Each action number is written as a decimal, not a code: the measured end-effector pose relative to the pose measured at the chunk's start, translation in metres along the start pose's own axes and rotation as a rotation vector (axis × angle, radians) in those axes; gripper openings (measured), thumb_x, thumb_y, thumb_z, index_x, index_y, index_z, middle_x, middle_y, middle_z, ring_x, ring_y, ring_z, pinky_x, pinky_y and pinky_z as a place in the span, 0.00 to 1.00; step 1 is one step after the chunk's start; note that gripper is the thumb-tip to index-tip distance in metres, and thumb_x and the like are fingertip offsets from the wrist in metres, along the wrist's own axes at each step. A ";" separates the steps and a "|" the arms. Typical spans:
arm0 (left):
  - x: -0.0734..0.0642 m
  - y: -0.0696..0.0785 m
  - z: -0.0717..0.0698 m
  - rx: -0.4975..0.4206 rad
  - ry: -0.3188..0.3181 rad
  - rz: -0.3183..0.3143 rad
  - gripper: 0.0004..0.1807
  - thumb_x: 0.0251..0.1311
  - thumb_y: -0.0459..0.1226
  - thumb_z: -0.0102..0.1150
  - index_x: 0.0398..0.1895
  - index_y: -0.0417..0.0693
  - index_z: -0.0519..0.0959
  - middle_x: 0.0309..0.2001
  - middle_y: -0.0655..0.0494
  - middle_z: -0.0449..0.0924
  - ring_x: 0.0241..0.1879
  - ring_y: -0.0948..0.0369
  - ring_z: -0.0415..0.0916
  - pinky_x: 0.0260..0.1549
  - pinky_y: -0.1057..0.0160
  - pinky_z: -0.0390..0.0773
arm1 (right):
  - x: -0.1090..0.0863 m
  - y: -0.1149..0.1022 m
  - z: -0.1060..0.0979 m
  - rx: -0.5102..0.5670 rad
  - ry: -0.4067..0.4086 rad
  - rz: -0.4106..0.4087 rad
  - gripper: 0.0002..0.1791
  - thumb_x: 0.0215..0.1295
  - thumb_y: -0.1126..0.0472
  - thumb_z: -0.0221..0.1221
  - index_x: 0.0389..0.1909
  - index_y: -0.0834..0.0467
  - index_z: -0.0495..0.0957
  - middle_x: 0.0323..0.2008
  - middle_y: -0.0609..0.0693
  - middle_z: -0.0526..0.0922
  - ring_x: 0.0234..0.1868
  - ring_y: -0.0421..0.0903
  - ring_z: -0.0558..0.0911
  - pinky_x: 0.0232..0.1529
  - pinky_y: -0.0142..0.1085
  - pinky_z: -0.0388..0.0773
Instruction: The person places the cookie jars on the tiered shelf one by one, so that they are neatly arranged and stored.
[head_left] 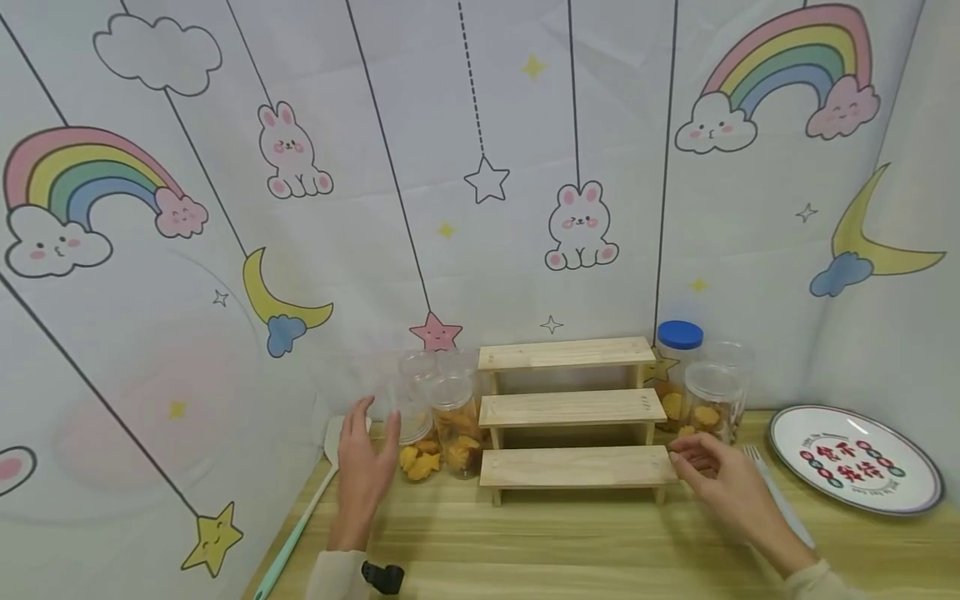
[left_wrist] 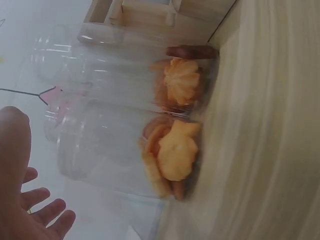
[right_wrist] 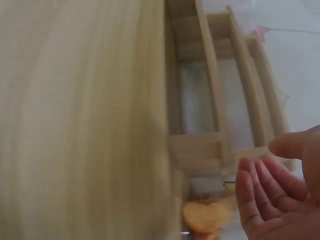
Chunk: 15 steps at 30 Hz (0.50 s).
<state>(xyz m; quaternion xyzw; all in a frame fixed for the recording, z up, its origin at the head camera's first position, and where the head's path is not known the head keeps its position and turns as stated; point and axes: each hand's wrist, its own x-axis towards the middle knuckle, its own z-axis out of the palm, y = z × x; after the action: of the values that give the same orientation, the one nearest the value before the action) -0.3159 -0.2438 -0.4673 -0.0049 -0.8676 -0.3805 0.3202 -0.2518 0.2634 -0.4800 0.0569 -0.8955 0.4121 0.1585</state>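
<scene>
A three-tier light wood shelf (head_left: 573, 467) stands in the middle against the backdrop. My left hand (head_left: 365, 467) is raised left of it, fingers apart, holding nothing. Nearest to that hand is a clear jar (head_left: 415, 425) with yellow-orange biscuits at its bottom; a taller biscuit jar (head_left: 455, 417) stands between it and the shelf. In the left wrist view the hand (left_wrist: 30, 205) is apart from both jars. Beside the bottom tier's right end hovers my right hand (head_left: 723, 483), its fingers loosely bent. The right wrist view shows nothing in its palm (right_wrist: 285, 220); fingertip contact with the shelf is unclear.
Right of the shelf stand a blue-lidded jar (head_left: 680, 336) and a clear-lidded biscuit jar (head_left: 712, 392). A white plate (head_left: 795, 425) with red lettering lies far right, with a pale fork (head_left: 780, 500) partly behind my right arm. A green-handled spatula (head_left: 292, 537) lies at left.
</scene>
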 end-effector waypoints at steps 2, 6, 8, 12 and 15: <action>-0.005 -0.008 0.007 -0.046 -0.021 -0.054 0.37 0.81 0.56 0.56 0.81 0.46 0.65 0.76 0.38 0.69 0.74 0.39 0.69 0.70 0.31 0.74 | -0.001 0.007 0.005 -0.001 -0.019 0.052 0.16 0.78 0.48 0.66 0.54 0.56 0.86 0.43 0.49 0.90 0.40 0.32 0.84 0.42 0.28 0.86; -0.010 -0.019 0.019 -0.130 -0.085 -0.142 0.43 0.77 0.59 0.60 0.83 0.45 0.62 0.76 0.38 0.70 0.72 0.40 0.72 0.68 0.35 0.78 | -0.002 0.021 0.013 0.011 -0.019 0.106 0.17 0.76 0.48 0.68 0.52 0.58 0.85 0.40 0.49 0.89 0.37 0.33 0.85 0.39 0.29 0.84; -0.011 -0.024 0.023 -0.164 -0.112 -0.171 0.45 0.75 0.59 0.64 0.84 0.45 0.61 0.77 0.38 0.69 0.72 0.39 0.74 0.68 0.36 0.80 | -0.002 0.026 0.017 0.079 -0.025 0.139 0.20 0.75 0.50 0.69 0.54 0.62 0.84 0.40 0.52 0.89 0.34 0.35 0.86 0.37 0.30 0.87; -0.012 -0.030 0.027 -0.213 -0.158 -0.165 0.48 0.67 0.54 0.75 0.82 0.47 0.63 0.75 0.40 0.73 0.72 0.40 0.75 0.70 0.36 0.79 | -0.003 0.031 0.020 0.261 -0.066 0.233 0.28 0.75 0.51 0.69 0.62 0.70 0.78 0.44 0.58 0.88 0.35 0.42 0.90 0.37 0.34 0.92; -0.014 -0.032 0.031 -0.238 -0.179 -0.118 0.48 0.61 0.48 0.82 0.79 0.48 0.65 0.72 0.43 0.76 0.72 0.42 0.75 0.71 0.35 0.78 | -0.004 0.034 0.018 0.330 -0.118 0.305 0.35 0.76 0.46 0.68 0.69 0.69 0.74 0.47 0.57 0.89 0.39 0.44 0.91 0.42 0.35 0.92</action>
<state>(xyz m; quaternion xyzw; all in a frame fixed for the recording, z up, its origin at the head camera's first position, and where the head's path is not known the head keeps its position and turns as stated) -0.3300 -0.2422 -0.5119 -0.0255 -0.8402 -0.4968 0.2159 -0.2607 0.2716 -0.5167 -0.0301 -0.8220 0.5679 0.0305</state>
